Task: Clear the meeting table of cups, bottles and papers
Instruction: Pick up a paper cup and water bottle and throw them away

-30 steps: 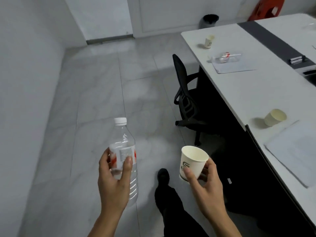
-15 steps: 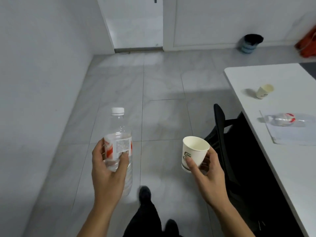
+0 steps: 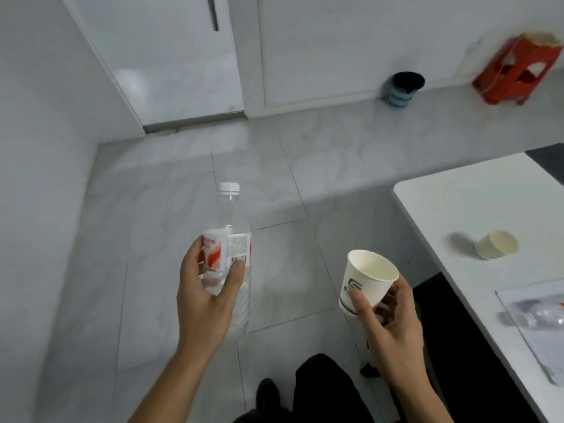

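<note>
I have a water bottle [image 3: 232,248] in my left hand [image 3: 204,300]. It stands up straight with its white cap on top. My fingers [image 3: 235,277] are wrapped round its middle, right over the label, so it can't slip. I can see right through it.

In my right hand [image 3: 396,328] I have a paper cup [image 3: 367,279]. Its open end points up. My thumb is on the front and my other fingers are behind it, down near the bottom. I think I hold it softly, because a paper cup squashes if you squeeze hard.

Both things are off the counter [image 3: 457,203] and out over the floor [image 3: 171,184] in front of me. With one thing in each hand I can carry two at once.

The white counter is on my right, and more stuff waits there. The other cup [image 3: 497,245] lies on its side near the edge. Closer to me, a second bottle [image 3: 532,314] lies flat on a sheet of paper [image 3: 546,346]. That part is blurry, so I can't say more.

Far off by the wall stands a little blue bin [image 3: 404,90] with a black bag in it. I guess that is where my bottle and cup should go. It is well apart from me, so I would have to walk there and then come back for the rest. The job is only partly done.
</note>
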